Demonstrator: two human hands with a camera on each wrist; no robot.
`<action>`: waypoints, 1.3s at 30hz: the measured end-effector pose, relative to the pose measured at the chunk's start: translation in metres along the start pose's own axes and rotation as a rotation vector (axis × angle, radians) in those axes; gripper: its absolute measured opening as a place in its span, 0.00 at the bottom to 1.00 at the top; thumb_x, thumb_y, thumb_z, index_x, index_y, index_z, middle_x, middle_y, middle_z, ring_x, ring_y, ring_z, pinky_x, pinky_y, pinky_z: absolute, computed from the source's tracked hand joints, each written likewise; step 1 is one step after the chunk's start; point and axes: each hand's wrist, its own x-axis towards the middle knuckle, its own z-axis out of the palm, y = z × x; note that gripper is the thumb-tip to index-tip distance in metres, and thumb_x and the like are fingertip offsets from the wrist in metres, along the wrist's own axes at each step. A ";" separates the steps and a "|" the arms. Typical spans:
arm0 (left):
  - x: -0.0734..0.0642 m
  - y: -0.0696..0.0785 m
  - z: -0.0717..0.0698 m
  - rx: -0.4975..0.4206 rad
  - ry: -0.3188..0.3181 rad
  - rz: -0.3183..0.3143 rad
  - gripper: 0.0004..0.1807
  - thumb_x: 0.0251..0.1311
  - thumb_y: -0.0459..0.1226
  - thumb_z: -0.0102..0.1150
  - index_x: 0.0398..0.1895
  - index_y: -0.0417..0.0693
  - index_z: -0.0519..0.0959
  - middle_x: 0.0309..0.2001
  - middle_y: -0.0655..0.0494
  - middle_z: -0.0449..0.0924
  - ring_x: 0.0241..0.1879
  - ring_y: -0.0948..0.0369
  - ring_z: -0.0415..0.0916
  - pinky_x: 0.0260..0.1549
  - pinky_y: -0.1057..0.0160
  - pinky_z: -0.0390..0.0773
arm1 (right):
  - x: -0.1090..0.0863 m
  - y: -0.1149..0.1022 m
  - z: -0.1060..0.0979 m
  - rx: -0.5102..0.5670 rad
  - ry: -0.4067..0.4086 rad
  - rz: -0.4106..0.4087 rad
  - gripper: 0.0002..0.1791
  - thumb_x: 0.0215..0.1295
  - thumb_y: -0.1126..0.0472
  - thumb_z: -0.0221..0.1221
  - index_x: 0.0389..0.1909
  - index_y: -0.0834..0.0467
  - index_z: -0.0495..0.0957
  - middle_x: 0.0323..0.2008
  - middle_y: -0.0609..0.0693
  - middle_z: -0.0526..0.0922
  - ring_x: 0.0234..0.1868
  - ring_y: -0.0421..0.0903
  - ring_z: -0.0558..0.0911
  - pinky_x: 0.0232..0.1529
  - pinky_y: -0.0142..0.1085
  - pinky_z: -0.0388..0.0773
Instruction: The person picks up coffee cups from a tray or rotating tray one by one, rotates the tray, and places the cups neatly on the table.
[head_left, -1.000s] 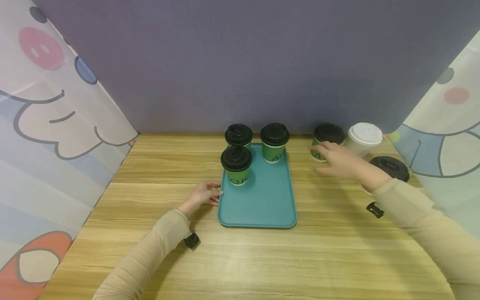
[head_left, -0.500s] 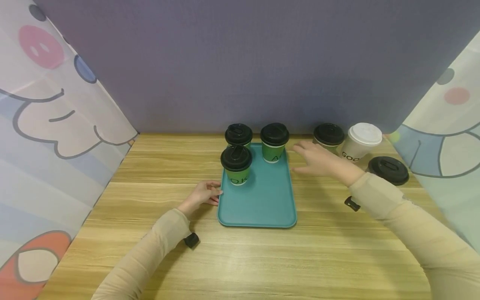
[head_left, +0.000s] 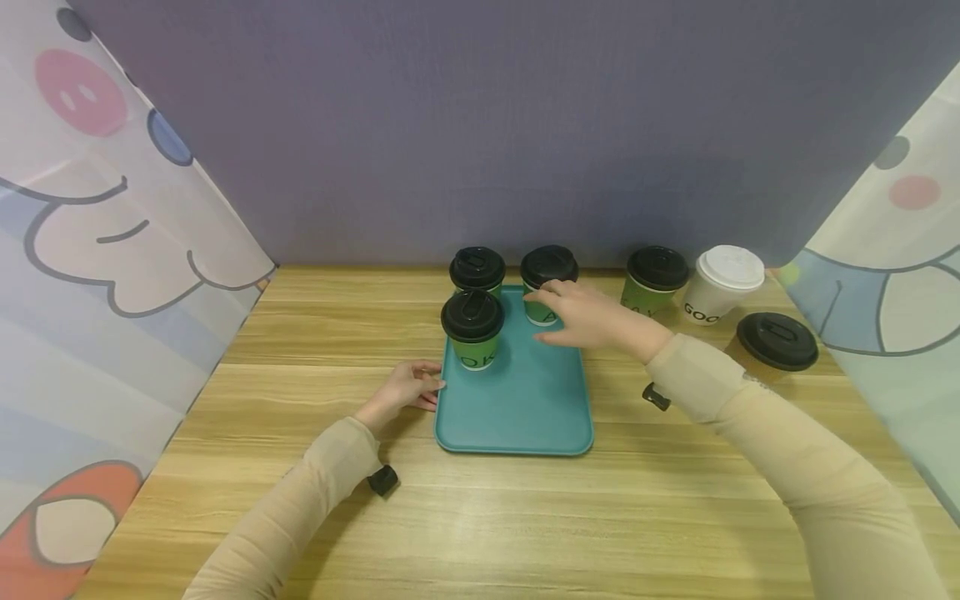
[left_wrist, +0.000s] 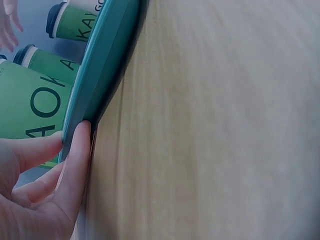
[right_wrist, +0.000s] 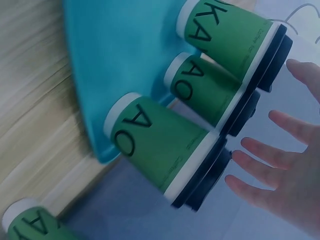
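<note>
A teal tray (head_left: 517, 417) lies on the wooden table, and my left hand (head_left: 405, 387) pinches its left rim between thumb and fingers, plainly so in the left wrist view. Three green paper coffee cups with black lids stand upright on the tray: a front-left cup (head_left: 474, 333), a back-left cup (head_left: 477, 271) partly hidden behind it, and a back-right cup (head_left: 550, 271). My right hand (head_left: 592, 318) hovers over the tray's right side, in front of the back-right cup. In the right wrist view the spread fingers (right_wrist: 270, 152) point toward the cup lids and hold nothing.
Right of the tray stand another green cup (head_left: 652, 279), a white cup (head_left: 723, 279) with a white lid, and a brown cup (head_left: 776, 346) with a black lid. A grey-purple panel (head_left: 480, 133) rises behind the table; printed curtains (head_left: 112, 208) flank it.
My right hand has moved left, from beside the right-hand cups to over the tray, uncovering those cups. My left hand, the tray and the cups have stayed put.
</note>
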 end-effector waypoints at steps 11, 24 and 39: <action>-0.010 0.011 0.002 0.004 -0.005 -0.009 0.23 0.56 0.26 0.52 0.55 0.27 0.62 0.30 0.45 0.73 0.19 0.62 0.74 0.26 0.60 0.82 | 0.028 -0.018 0.001 0.020 -0.052 -0.013 0.34 0.57 0.42 0.53 0.62 0.53 0.60 0.58 0.58 0.64 0.58 0.55 0.63 0.58 0.54 0.61; -0.001 0.001 0.000 -0.014 0.003 -0.022 0.23 0.55 0.27 0.53 0.56 0.31 0.64 0.30 0.46 0.73 0.18 0.62 0.74 0.25 0.61 0.82 | 0.054 -0.038 -0.002 0.015 -0.078 0.008 0.41 0.53 0.38 0.55 0.65 0.49 0.54 0.61 0.58 0.59 0.60 0.56 0.61 0.58 0.54 0.61; -0.001 0.001 0.001 0.002 0.007 -0.015 0.23 0.56 0.28 0.53 0.55 0.30 0.64 0.29 0.47 0.73 0.19 0.62 0.74 0.25 0.61 0.82 | 0.084 -0.055 0.006 0.082 -0.179 0.013 0.48 0.49 0.39 0.60 0.67 0.47 0.48 0.66 0.59 0.46 0.65 0.58 0.51 0.60 0.54 0.59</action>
